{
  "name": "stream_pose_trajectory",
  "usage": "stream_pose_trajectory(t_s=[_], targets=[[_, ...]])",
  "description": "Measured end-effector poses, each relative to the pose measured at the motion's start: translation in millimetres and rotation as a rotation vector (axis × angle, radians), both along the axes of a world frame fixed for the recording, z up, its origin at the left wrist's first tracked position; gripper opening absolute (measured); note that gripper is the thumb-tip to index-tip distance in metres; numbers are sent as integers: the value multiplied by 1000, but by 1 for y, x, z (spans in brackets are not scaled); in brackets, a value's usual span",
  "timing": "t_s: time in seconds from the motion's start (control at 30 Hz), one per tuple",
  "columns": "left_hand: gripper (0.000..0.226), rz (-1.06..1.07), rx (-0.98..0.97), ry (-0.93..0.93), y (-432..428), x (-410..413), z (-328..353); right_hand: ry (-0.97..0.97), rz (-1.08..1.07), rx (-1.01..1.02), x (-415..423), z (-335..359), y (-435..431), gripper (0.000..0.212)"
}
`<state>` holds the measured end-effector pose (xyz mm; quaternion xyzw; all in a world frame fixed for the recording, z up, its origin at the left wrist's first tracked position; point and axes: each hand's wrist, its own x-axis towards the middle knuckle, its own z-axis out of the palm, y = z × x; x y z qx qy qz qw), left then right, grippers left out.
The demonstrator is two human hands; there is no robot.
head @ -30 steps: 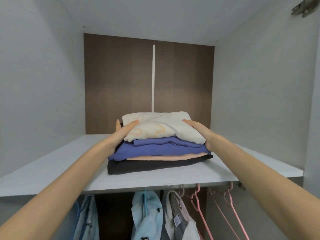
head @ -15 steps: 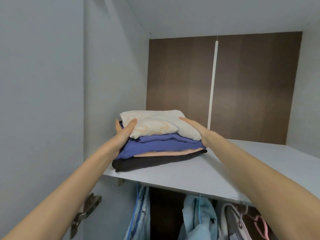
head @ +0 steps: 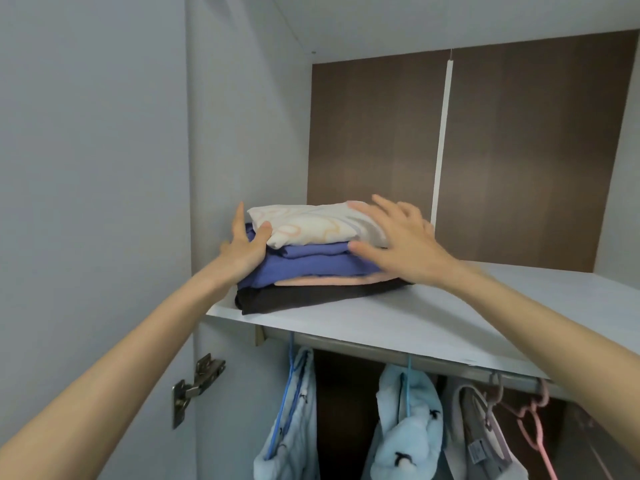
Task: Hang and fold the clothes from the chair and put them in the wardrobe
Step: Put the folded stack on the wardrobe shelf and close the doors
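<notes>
Folded stack [head: 311, 261] up on the wardrobe shelf [head: 415, 327], a hand at each end!
The left hand [head: 242, 252] lies flat on its left side, grip apart, thumb at the cream top piece. The stack sits at the shelf's left end, near the side wall. The right hand [head: 405, 251] is spread wide, grip apart; contact unclear.

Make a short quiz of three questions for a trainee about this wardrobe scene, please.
1. True or false: the right hand is at the folded stack with its fingers spread.
2. Which garment is lowest in the stack? A cream, B blue, C black.
3. Fill in: the stack lies on the ___ above the hanging clothes.
Key: 1 true; 2 C, the black garment; 3 shelf.
</notes>
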<state>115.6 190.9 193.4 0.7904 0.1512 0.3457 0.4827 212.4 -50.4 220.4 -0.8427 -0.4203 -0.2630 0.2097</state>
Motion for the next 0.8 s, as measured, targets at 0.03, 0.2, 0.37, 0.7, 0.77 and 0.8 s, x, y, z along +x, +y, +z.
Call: stream_pose_trajectory(t_s=[0.03, 0.2, 0.37, 0.7, 0.77, 0.8], targets=[[73, 6, 41, 22, 1, -1, 0, -60, 18, -106, -11, -4, -3, 71], [54, -44, 113, 19, -3, 0, -2, -79, -10, -339, -18, -25, 4, 112], [44, -7, 116, 58, -14, 17, -12, -84, -164, -306, -11, -36, 36, 114], [54, 170, 230, 118, -49, 48, -24, 60, -260, -411, 80, -29, 73, 96], [57, 177, 314, 186, -43, 58, -25, 80, -246, -432, 98, -26, 77, 93], [59, 172, 342, 229, -39, 62, -23, 87, -236, -442, 107, -25, 80, 92]])
